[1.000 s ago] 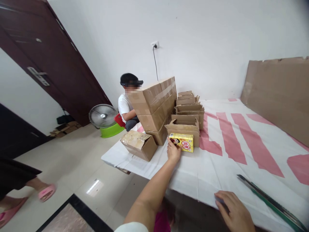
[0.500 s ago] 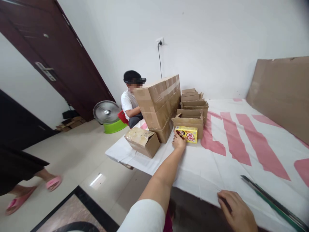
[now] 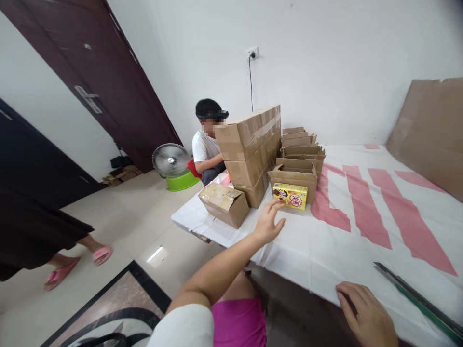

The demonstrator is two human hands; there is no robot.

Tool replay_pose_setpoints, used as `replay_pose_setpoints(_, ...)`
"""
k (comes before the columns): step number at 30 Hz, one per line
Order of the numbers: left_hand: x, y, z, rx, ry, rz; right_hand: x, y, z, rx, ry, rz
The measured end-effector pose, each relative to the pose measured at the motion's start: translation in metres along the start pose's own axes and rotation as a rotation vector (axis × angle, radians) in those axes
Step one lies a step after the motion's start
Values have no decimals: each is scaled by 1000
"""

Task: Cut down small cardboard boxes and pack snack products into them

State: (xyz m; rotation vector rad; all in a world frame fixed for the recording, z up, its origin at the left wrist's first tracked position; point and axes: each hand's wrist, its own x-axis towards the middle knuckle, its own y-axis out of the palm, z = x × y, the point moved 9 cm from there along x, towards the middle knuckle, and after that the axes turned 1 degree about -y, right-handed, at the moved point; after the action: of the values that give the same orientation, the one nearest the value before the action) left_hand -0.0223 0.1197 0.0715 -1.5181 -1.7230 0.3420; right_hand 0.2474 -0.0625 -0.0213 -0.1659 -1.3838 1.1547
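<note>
Your left hand [image 3: 268, 223], fingers released, is just beside the yellow box [image 3: 290, 196] on the bench [image 3: 307, 250], whose long axis runs left-right, printed side towards you; your right hand's [image 3: 371, 315] grip you cannot tell.

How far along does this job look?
Looks done: the stacked brown cardboard boxes, closed and taped. In hand: nothing gripped; the open left hand is close to the small yellow printed box. Probably left: the row of brown cardboard cartons behind it, flaps standing open.
</note>
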Motion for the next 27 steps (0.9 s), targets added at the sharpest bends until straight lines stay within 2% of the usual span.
replay_pose_setpoints(1,-3,-27,-7,21,126,-41,0,0,0,-1,0,1)
replay_pose_setpoints(2,-2,-56,-7,69,185,-100,0,0,1,-2,0,1)
replay_pose_setpoints(3,2,-90,2,137,142,-193,0,1,1,-4,-1,3)
replay_pose_setpoints(5,16,-158,43,286,-166,-376,1,1,1,-9,0,3)
replay_pose_setpoints(7,27,-206,76,318,-339,-462,1,2,0,-14,1,6)
replay_pose_setpoints(8,30,-222,93,321,-413,-480,1,2,1,-15,-1,7)
replay_pose_setpoints(10,33,-238,125,304,-532,-442,2,2,2,-16,-2,4)
replay_pose_setpoints(13,27,-233,159,268,-625,-328,3,0,3,-21,7,0)
replay_pose_setpoints(15,23,-223,167,262,-639,-250,4,-1,4,-21,18,7)
replay_pose_setpoints(17,19,-210,164,267,-626,-173,5,-1,5,-21,31,12)
replay_pose_setpoints(22,-3,-168,129,316,-564,-38,7,-2,7,-30,62,31)
replay_pose_setpoints(27,-40,-107,73,343,-479,24,7,-5,3,11,116,35)
